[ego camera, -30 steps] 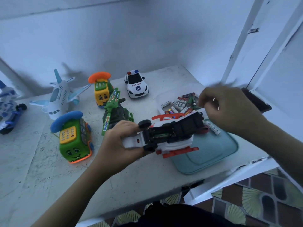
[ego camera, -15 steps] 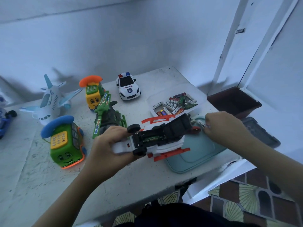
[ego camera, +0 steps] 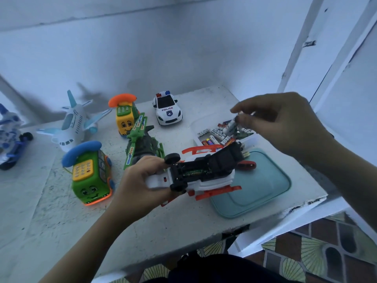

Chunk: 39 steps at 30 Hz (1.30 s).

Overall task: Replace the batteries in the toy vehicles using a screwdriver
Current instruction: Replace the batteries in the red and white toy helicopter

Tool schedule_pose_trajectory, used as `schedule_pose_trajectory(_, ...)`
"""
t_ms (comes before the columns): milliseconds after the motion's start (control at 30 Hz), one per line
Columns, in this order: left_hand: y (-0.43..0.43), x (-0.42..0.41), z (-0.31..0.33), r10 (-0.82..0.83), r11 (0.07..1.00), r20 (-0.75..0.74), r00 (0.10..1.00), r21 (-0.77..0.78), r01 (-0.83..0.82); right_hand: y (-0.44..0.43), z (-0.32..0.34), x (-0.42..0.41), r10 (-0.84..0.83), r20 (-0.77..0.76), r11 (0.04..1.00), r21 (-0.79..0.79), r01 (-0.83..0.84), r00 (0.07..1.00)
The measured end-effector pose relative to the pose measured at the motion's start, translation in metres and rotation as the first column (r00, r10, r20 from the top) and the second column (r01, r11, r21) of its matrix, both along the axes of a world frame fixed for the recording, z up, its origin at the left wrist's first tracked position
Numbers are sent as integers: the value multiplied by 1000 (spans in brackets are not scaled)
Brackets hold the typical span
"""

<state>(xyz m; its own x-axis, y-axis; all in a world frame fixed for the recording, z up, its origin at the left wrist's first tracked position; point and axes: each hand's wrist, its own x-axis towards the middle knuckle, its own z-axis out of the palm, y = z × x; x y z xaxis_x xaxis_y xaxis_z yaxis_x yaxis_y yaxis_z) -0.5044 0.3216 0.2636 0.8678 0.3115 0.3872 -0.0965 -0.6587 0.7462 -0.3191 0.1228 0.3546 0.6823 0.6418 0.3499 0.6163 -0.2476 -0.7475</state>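
My left hand (ego camera: pixel 140 180) grips an upturned white, black and red toy vehicle (ego camera: pixel 204 172) by its nose, wheels up. Its battery bay is open on the underside, with green showing inside. My right hand (ego camera: pixel 285 127) is raised above the clear box of batteries (ego camera: pixel 214 133) and pinches a white battery (ego camera: pixel 231 125) between thumb and fingers. No screwdriver is visible.
A teal lid (ego camera: pixel 265 190) lies under the toy's tail near the table's front right corner. Behind stand a police car (ego camera: pixel 167 109), a yellow phone toy (ego camera: pixel 124 117), a green helicopter (ego camera: pixel 140 144), a green phone bus (ego camera: pixel 89 174), a white plane (ego camera: pixel 73 125) and a blue toy (ego camera: pixel 10 135).
My right hand went down to the teal lid beside the toy, then rose back over the battery box, now with a battery in its fingers. The left hand kept the toy steady.
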Motion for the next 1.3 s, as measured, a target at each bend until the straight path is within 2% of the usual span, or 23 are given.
schedule_pose_trajectory(67,0,0,0,-3,1000,2,1000,2,3,6,3,-8,73,-46,993,91,-69,996)
schedule_pose_trajectory(133,1,0,0,-1,1000,5,1000,5,1,11,4,-16,128,-9,987,96,-127,992)
schedule_pose_trajectory(333,0,-1,-2,9,1000,20,1000,-12,-8,22,-9,-29,288,315,955,-161,-248,904)
schedule_pose_trajectory(533,0,-1,-2,7,1000,24,1000,20,-7,31,-19,-35,448,420,883,-344,-318,790)
schedule_pose_trajectory(633,1,-1,-2,2,1000,29,1000,27,-3,34,-17,-34,464,402,868,-384,-315,789)
schedule_pose_trajectory(700,2,-1,-2,4,1000,28,1000,24,-5,35,-16,-35,404,337,891,-356,-282,850)
schedule_pose_trajectory(733,2,-1,-2,5,1000,28,1000,19,-6,34,-15,-35,370,247,907,-302,-292,895)
schedule_pose_trajectory(800,2,-1,-2,3,1000,27,1000,14,-4,34,-10,-35,296,-48,947,-114,-300,954)
schedule_pose_trajectory(867,3,0,-2,-4,1000,29,1000,18,4,34,-5,-30,240,-346,970,45,-240,907)
schedule_pose_trajectory(933,3,0,-2,-10,1000,30,999,-7,11,35,-1,-22,280,-479,960,128,-249,832)
schedule_pose_trajectory(1000,3,0,-1,-15,999,25,1000,-32,16,35,4,-20,336,-462,939,93,-332,821)
schedule_pose_trajectory(1067,4,1,-1,-17,999,16,1000,-29,18,35,6,-22,376,-363,921,42,-388,853)
schedule_pose_trajectory(1233,5,2,1,-16,1000,10,1000,-3,16,40,1,-34,404,-171,905,-70,-420,898)
schedule_pose_trajectory(1300,5,1,1,-16,1000,24,1000,-8,16,40,-3,-34,407,-59,897,-161,-411,912)
